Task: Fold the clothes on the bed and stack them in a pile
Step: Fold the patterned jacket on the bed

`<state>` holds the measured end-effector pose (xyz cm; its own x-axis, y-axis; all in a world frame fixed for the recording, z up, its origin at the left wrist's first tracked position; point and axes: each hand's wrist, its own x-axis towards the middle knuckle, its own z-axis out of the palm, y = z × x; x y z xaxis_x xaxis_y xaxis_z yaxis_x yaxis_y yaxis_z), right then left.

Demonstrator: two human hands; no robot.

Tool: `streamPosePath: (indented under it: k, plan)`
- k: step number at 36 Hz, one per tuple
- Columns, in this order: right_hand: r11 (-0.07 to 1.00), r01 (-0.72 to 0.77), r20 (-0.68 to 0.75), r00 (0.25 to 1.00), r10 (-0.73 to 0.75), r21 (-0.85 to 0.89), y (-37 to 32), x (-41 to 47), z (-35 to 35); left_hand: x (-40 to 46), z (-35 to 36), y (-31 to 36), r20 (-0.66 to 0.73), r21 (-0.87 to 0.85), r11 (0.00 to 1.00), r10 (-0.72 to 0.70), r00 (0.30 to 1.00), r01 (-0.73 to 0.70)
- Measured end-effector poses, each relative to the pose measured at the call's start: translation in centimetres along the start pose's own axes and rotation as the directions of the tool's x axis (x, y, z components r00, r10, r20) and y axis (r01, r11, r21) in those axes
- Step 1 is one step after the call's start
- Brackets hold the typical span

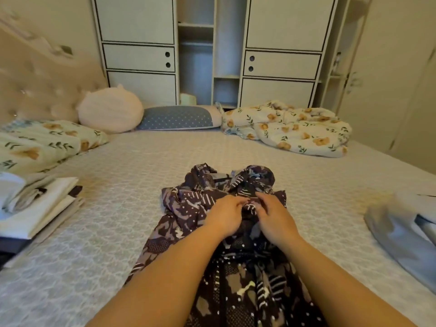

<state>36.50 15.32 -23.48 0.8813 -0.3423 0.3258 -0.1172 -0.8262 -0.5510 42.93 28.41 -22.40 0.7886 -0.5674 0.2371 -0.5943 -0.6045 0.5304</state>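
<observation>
A dark patterned garment (pixel 188 204) in purple, brown and white lies crumpled in the middle of the bed (pixel 118 175), running back toward me. My left hand (pixel 224 215) and my right hand (pixel 274 215) sit close together on top of it, fingers curled and pinching a fold of the cloth between them. A pile of folded pale clothes (pixel 35 206) lies at the bed's left edge. A grey garment (pixel 396 234) lies loose at the right edge.
A floral pillow (pixel 42 142), a round white cushion (pixel 111 109) and a blue dotted pillow (pixel 177 118) line the far left side. A crumpled floral duvet (pixel 290 128) lies at the far right. A white wardrobe (pixel 212 48) stands behind the bed.
</observation>
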Motion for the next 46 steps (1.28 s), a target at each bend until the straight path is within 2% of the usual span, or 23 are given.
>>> streamPosePath:
  k: [2,3,5,7,9,15,20,22,25,30,36,40,43,46]
  plan:
    - [0.995,0.072,0.027,0.997,-0.071,-0.062,-0.1,0.3,0.3,-0.4,1.1,-1.6,-0.162,0.268,0.963,0.065,0.985,-0.02]
    - [0.99,0.114,0.063,0.992,-0.109,-0.078,-0.2,0.4,0.8,-0.5,1.6,-2.5,-0.211,0.378,0.926,0.065,0.975,0.02]
    - [0.982,0.155,0.166,0.977,-0.136,-0.111,-0.2,0.3,2.4,-1.0,2.5,-4.1,-0.204,0.449,0.885,-0.032,0.978,0.123]
    - [0.969,0.132,0.256,0.964,-0.075,-0.211,0.5,-0.4,4.6,-1.2,3.6,-5.7,-0.082,0.44,0.88,-0.159,0.984,0.179]
    - [0.947,0.088,0.264,0.965,-0.004,-0.308,1.4,-1.0,6.4,-0.8,4.3,-7.0,0.041,0.415,0.889,-0.23,0.972,0.193]
    - [0.933,0.066,0.293,0.955,0.043,-0.353,1.6,-1.1,7.0,0.4,4.3,-7.8,0.195,0.396,0.902,-0.264,0.945,0.171]
    - [0.933,-0.004,0.27,0.957,0.108,-0.36,0.8,-4.7,5.9,-4.5,3.7,-7.0,0.119,0.291,0.945,-0.188,0.975,0.147]
    - [0.931,-0.023,0.272,0.953,0.13,-0.365,0.2,-7.1,5.4,-7.7,3.2,-7.0,0.122,0.307,0.944,-0.167,0.978,0.123]
    - [0.925,-0.064,0.281,0.943,0.179,-0.375,-1.4,-11.2,4.4,-12.6,2.0,-6.5,0.169,0.358,0.926,-0.193,0.967,0.122]
    - [0.913,-0.063,0.382,0.895,0.23,-0.402,-5.1,-19.0,3.0,-20.9,-0.1,-3.9,0.274,0.386,0.91,-0.27,0.923,0.151]
    - [0.927,0.03,0.508,0.843,0.178,-0.375,-8.3,-26.3,1.4,-31.4,-1.8,-0.9,0.349,0.369,0.926,-0.212,0.913,0.074]
    - [0.935,0.078,0.526,0.841,0.123,-0.345,-10.3,-29.4,0.6,-37.3,-3.7,0.8,0.302,0.328,0.936,-0.234,0.924,0.129]
    - [0.949,0.102,0.59,0.801,0.101,-0.3,-11.8,-31.3,0.3,-39.7,-5.7,2.0,0.189,0.318,0.926,-0.273,0.943,0.204]
    - [0.948,0.125,0.621,0.779,0.089,-0.293,-12.9,-33.0,0.4,-40.5,-8.0,3.0,0.122,0.443,0.857,-0.347,0.93,0.262]
